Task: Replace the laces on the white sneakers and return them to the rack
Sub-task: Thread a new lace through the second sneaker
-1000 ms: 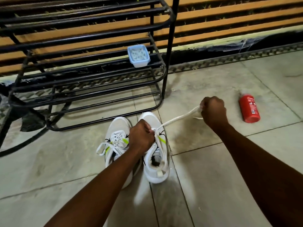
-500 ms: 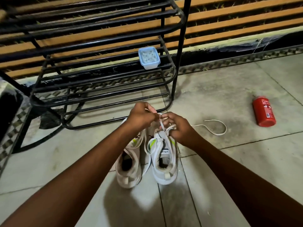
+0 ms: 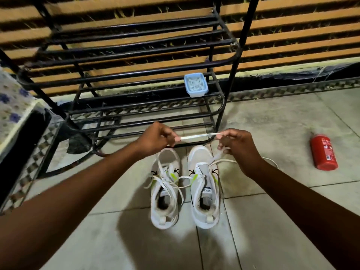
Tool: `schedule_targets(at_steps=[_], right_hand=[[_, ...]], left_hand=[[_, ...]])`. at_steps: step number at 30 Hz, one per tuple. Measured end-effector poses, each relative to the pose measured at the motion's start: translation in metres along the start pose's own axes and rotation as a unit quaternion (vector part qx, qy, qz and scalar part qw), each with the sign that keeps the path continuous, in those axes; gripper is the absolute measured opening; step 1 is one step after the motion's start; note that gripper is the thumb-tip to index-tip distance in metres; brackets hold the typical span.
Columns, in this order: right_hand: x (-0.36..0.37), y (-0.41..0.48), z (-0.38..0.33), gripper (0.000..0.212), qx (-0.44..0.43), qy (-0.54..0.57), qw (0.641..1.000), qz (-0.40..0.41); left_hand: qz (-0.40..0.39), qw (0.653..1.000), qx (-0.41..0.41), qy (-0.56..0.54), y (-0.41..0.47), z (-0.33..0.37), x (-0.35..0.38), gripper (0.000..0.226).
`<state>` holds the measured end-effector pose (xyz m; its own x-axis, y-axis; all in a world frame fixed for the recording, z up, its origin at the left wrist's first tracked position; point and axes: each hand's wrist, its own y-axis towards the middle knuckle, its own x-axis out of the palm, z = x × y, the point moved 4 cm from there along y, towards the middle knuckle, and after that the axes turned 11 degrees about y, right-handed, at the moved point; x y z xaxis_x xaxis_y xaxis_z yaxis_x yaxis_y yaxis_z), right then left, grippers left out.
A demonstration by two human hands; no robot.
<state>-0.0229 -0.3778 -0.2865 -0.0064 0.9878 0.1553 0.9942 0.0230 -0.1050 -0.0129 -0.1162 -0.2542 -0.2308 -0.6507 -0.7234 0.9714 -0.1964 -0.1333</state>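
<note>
Left hand (image 3: pixel 153 139), right hand (image 3: pixel 239 147) pinch lace (image 3: pixel 196 136); red can (image 3: pixel 324 152) nearby; tub (image 3: pixel 195 85) on rack (image 3: pixel 239 55).

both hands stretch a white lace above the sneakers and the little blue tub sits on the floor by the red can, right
One slip: in the head view the blue tub sits on a shelf of the black rack, not on the floor by the red can. The rest is right.

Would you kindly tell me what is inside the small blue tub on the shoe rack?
The blue tub on the rack holds small pale pieces, too blurred to name; whatever lies beneath them is covered.
</note>
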Motion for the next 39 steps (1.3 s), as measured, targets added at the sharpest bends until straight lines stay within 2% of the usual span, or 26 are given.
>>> schedule_targets(at_steps=[3,7,11,13,14,15,16,17,18,19,21,23,26,27,31,34,36,39], right_hand=[[-0.021,0.005,0.014,0.007,0.021,0.045,0.994,0.097],[-0.045,0.005,0.037,0.006,0.048,0.113,0.964,0.238],[-0.061,0.006,0.055,0.013,0.096,0.128,0.941,0.298],[-0.066,0.005,0.061,0.005,0.112,0.053,0.948,0.295],[-0.067,0.004,0.062,0.008,0.101,-0.046,0.95,0.292],[-0.064,0.001,0.06,0.019,0.061,-0.147,0.945,0.285],[-0.058,-0.002,0.055,0.031,-0.012,-0.219,0.94,0.261],[-0.047,-0.003,0.051,0.041,-0.091,-0.237,0.944,0.209],[-0.033,-0.006,0.045,0.049,-0.14,-0.207,0.959,0.134],[-0.016,-0.009,0.037,0.056,-0.153,-0.155,0.974,0.053],[0.012,-0.013,0.026,0.066,-0.096,-0.053,0.991,-0.081],[0.026,-0.015,0.02,0.053,-0.035,0.022,0.99,-0.133],[0.02,-0.014,0.013,0.011,-0.07,0.016,0.992,-0.1],[0.014,-0.013,0.014,0.005,-0.082,0.007,0.993,-0.088],[-0.007,-0.014,0.024,0.013,-0.109,-0.105,0.987,-0.044],[-0.007,-0.018,0.03,0.006,-0.109,-0.177,0.975,-0.085],[-0.004,-0.019,0.036,0.013,-0.086,-0.18,0.973,-0.116],[-0.002,-0.016,0.042,0.01,-0.119,-0.228,0.961,-0.105]], left_hand=[[0.057,0.997,-0.039,0.031,0.006,-0.049,0.009,0.017],[0.143,0.975,-0.135,0.106,-0.003,-0.103,0.017,0.014],[0.134,0.943,-0.243,0.182,-0.022,-0.146,0.011,0.01],[0.152,0.946,-0.224,0.178,-0.029,-0.14,0.007,0.011],[0.165,0.953,-0.192,0.165,-0.03,-0.126,0.007,0.012],[0.17,0.963,-0.147,0.151,-0.031,-0.106,0.008,0.012],[0.167,0.973,-0.097,0.128,-0.031,-0.082,0.012,0.01],[0.157,0.982,-0.054,0.094,-0.03,-0.056,0.016,0.008],[0.143,0.988,-0.022,0.056,-0.029,-0.031,0.024,0.005],[0.134,0.991,0.009,0.027,-0.028,-0.008,0.031,0.002],[0.128,0.99,0.06,0.01,-0.024,0.027,0.043,0.002],[0.135,0.987,0.083,0.01,-0.018,0.043,0.051,0.006],[0.17,0.983,0.067,0.022,-0.009,0.044,0.054,0.007],[0.176,0.983,0.057,0.019,-0.008,0.041,0.055,0.007],[0.162,0.985,0.051,0.028,-0.008,0.032,0.068,0.018],[0.145,0.989,0.029,0.02,-0.012,0.03,0.08,0.018],[0.136,0.991,0.012,0.008,-0.016,0.03,0.088,0.018],[0.13,0.991,-0.017,-0.013,-0.021,0.03,0.095,0.014]])
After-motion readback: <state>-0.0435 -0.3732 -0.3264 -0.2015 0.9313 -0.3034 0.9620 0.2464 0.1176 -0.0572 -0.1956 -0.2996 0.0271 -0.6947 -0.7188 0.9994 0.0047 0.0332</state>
